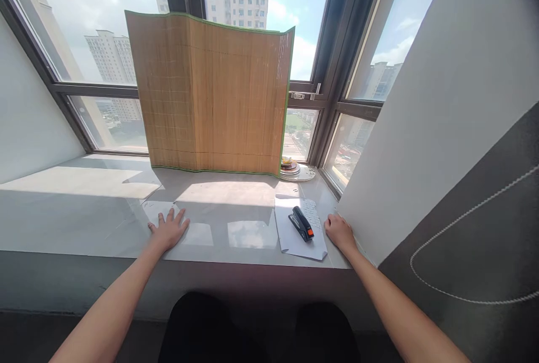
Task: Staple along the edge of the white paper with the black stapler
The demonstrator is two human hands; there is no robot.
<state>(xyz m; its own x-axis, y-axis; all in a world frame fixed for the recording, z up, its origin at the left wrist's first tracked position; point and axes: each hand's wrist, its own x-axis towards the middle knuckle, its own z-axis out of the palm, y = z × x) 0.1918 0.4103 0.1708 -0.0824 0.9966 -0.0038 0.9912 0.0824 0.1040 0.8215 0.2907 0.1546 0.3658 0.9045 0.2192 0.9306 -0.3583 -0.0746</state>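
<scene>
Apparently at a pause, the left hand (169, 231) lies spread with its fingers over a sheet of paper (150, 210), while the right hand (340, 232) rests folded in (nothing visibly held) just beside some written sheets (292, 243). On those lies the black stapler (301, 224); taking it up would call for the right hand to uncurl and reach inward. Beyond, a bamboo mat (227, 99) stands before the window (330, 71).
</scene>
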